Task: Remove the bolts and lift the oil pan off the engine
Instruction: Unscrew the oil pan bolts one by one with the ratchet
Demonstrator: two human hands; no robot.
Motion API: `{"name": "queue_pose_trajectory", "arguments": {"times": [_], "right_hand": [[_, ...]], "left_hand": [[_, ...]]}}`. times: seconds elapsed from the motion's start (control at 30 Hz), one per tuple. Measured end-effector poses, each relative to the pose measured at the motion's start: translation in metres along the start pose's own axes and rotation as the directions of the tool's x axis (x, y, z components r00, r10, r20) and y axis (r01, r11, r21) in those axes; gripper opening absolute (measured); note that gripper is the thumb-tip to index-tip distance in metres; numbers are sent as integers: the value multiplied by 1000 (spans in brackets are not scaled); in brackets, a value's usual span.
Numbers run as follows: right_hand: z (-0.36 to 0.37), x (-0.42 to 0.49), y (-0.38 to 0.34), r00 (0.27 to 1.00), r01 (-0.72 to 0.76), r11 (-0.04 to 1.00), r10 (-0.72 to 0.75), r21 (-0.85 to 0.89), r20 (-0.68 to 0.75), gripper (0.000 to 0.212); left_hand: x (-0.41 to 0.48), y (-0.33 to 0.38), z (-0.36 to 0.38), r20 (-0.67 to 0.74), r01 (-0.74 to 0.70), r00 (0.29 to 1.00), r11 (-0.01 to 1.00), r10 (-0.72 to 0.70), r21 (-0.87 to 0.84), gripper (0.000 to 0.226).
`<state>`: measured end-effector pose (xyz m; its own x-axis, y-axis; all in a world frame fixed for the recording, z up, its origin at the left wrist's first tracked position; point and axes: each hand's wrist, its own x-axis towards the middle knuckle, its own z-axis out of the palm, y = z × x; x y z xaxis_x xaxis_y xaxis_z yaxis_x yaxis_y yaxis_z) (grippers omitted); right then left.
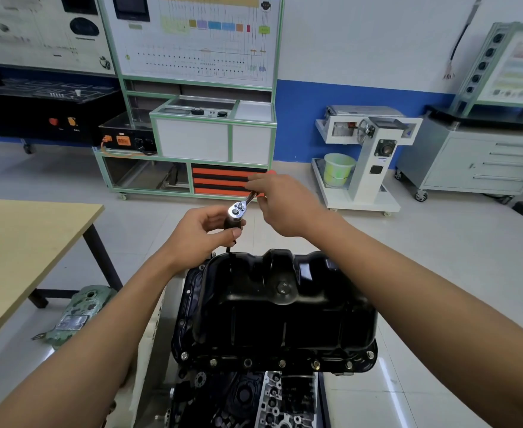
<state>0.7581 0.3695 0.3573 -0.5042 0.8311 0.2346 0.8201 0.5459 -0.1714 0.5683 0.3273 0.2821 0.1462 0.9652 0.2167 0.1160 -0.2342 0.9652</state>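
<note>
Forearms (99,319) over the oil pan (278,307), left hand (198,233) (fingers curled) round the socket (233,224), right hand (285,205) round the ratchet (238,208).

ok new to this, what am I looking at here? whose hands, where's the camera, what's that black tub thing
There is no robot here. A person works with bare hands, and the single picture comes from a camera worn on their head, looking forward and down.

The black tub is the oil pan, sitting on top of an upturned engine. Bolts show along its near rim, so it is not yet free.

Both hands hold one ratchet wrench above the pan's far edge. The left hand curls round the black piece under the wrench's shiny head. The right hand holds the orange handle.

To the left is a wooden table, with a green metal part on the floor beside it. Behind stand workshop training boards and cabinets.
</note>
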Motion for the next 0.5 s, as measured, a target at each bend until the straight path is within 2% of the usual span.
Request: {"name": "queue_pose_trajectory", "arguments": {"times": [0.1,0.23,0.33,0.5], "right_hand": [[6,1,3,999,32,998,-33,51,27,48],[3,-4,7,999,37,999,-36,34,-19,35],[-5,-12,5,999,-22,999,20,-35,-48,20],[-14,-25,-2,996,-86,994,84,-61,-34,19]], "left_hand": [[0,1,-1,3,-7,1000,1000,7,2,27],[1,0,2,-64,-34,997,999,35,22,26],[2,0,4,-127,-48,991,999,49,17,27],[5,0,6,-221,-42,974,998,51,49,29]]}}
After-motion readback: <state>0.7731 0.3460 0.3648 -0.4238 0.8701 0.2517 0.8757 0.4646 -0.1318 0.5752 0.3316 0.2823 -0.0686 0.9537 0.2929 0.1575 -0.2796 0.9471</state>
